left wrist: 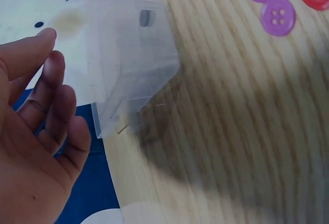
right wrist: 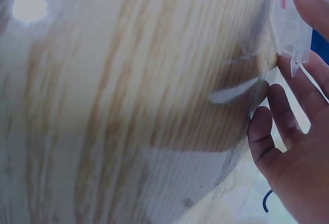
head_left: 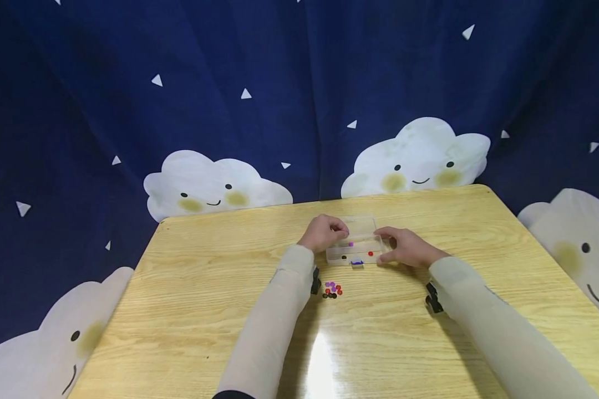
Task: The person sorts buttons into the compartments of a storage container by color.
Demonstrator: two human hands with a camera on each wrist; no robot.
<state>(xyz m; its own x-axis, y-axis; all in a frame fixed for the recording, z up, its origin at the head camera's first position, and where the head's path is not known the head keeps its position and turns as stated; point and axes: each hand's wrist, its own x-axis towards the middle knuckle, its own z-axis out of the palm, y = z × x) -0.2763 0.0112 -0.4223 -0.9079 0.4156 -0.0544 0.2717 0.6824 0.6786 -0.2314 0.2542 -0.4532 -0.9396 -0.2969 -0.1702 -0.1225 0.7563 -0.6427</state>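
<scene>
A clear plastic box (head_left: 336, 255) with its lid (head_left: 361, 225) raised stands on the table. Inside lie a purple button (head_left: 351, 244), a black button (head_left: 344, 257) and a red button (head_left: 370, 254). My left hand (head_left: 324, 233) hovers over the box's left side; its thumb and fingers (left wrist: 55, 62) are loosely bent, with nothing visible between them. At the right end, my right hand (head_left: 405, 247) grips the box between thumb (right wrist: 311, 5) and fingers. A small pile of purple buttons (head_left: 332, 284), red buttons (head_left: 340, 292) and black buttons (head_left: 325, 296) lies in front of the box.
The wooden table (head_left: 204, 299) reaches back to a dark blue curtain (head_left: 279, 66) printed with clouds and triangles. A blue mark (head_left: 356, 262) shows on the box's front latch. Black wrist devices (head_left: 433, 299) sit under both sleeves.
</scene>
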